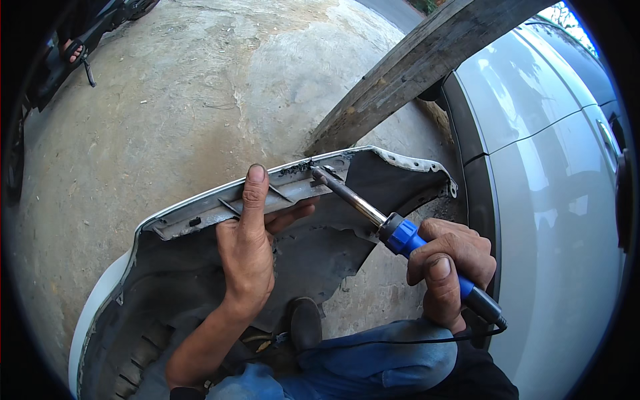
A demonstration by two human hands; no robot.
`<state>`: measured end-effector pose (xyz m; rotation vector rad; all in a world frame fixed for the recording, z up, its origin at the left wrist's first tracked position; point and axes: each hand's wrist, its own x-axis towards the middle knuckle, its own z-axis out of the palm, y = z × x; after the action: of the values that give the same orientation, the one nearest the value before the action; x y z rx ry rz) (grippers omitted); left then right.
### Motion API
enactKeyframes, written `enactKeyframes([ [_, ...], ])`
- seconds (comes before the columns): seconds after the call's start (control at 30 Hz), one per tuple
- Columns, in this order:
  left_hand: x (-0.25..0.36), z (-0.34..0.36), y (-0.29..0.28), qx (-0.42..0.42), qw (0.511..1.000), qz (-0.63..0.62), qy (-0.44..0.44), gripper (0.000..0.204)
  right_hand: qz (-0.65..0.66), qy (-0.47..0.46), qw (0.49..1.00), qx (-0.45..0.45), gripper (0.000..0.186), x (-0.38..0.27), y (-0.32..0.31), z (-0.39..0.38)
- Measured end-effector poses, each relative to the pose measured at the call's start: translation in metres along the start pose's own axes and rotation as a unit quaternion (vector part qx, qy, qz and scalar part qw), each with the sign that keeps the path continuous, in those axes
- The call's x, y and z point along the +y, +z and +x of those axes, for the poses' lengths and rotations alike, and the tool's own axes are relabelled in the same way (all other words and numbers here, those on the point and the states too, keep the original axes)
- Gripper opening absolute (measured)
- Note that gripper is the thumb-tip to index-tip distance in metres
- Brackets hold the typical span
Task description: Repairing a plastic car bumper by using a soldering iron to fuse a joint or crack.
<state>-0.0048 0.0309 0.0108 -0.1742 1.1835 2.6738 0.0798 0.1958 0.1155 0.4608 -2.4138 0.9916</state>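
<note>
A car bumper (313, 257), white on its outer edge and dark grey inside, stands in front of me with its inner side toward me. My left hand (247, 260) grips its upper grey flange, thumb pointing up over the edge and fingers spread along the inner side. In my right hand (457, 257) is a soldering iron (402, 235) with a blue handle and a black cord. Its metal tip touches or nearly touches the flange just right of my left thumb, by a rough, blackened patch (297, 169). A torn-looking dark panel edge shows below.
A wooden post (413, 73) rises behind the bumper, slanting up to the right. Close on my right stands a silver-white car (540, 180). The iron's cord (400, 342) runs across my jeans, near my shoe (305, 323). Part of a motorcycle (93, 33) and a foot show at far left.
</note>
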Motion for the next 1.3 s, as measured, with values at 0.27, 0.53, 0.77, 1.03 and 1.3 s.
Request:
enactKeyframes([
  [0.27, -0.001, 0.000, 0.001, -0.003, 1.000, 0.007, 0.001, 0.046, 0.012, 0.007, 1.000, 0.005, 0.022, 0.002, 0.000, -0.003],
  [0.53, 0.002, -0.001, 0.000, -0.005, 1.000, -0.015, -0.005, 0.049, 0.025, 0.043, 0.999, 0.002, 0.028, 0.003, -0.004, -0.011],
  [0.77, 0.002, -0.001, 0.000, 0.000, 1.000, -0.021, -0.007, 0.050, 0.033, 0.059, 0.997, 0.035, 0.031, 0.002, -0.005, -0.014],
  [1.03, 0.002, -0.002, 0.000, 0.000, 1.000, -0.023, -0.012, 0.052, 0.033, 0.055, 0.997, 0.029, 0.029, 0.006, -0.003, -0.014],
  [1.3, 0.002, -0.002, -0.001, -0.002, 1.000, -0.022, -0.012, 0.053, 0.055, 0.029, 0.998, 0.020, 0.023, 0.009, 0.000, -0.014],
])
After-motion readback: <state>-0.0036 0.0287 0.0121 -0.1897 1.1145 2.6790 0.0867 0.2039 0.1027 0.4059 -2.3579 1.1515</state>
